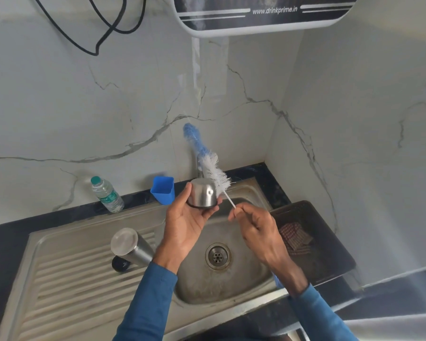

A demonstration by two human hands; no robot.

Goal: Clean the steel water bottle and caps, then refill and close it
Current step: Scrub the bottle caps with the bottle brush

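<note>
Marble-veined wall tiles back a dark counter, with a white water purifier [263, 13] hanging overhead and a black cable [103, 28] looping at the upper left. A steel sink [79, 279] with a ribbed drainboard is set into the counter. Far left, a small plastic bottle [107, 194] with a green top stands by the wall. On the drainboard sits the steel water bottle [130, 246], flat end towards me; whether it stands or leans I can't tell. A black cap [120, 264] lies right against it. Further along, a blue cup [163, 190] stands at the back edge of the sink.

Over the basin, the left hand [185, 225] grasps a steel cap [203, 195] with a black rim, thumb and fingers curled round its sides. The blue-and-white bottle brush [207, 163] points up and away, its white bristles at the cap's right side. The right hand [253, 227] has its fingers closed round the brush's thin stem. Below the hands is the drain [218, 256]. At the far right, a dark tray [330, 242] holds a checked cloth [296, 238].
</note>
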